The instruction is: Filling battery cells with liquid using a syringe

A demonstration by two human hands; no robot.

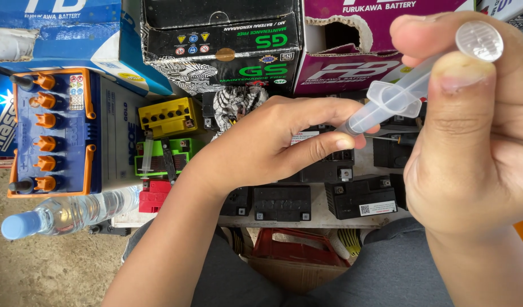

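My right hand point(471, 142) is raised close to the camera and grips a clear plastic syringe point(386, 102), thumb beside its round plunger top. My left hand point(278, 142) pinches the syringe's lower tip between thumb and fingers. Both hands hover above a group of small black batteries point(358, 196) on a pale board. The syringe's tip is hidden by my left fingers.
A large white battery with a blue top and orange caps point(57, 133) sits at the left, a clear water bottle point(74, 213) lying below it. Small yellow point(170, 116), green point(159, 156) and red point(153, 196) batteries lie mid-left. Cardboard battery boxes point(221, 45) line the far side.
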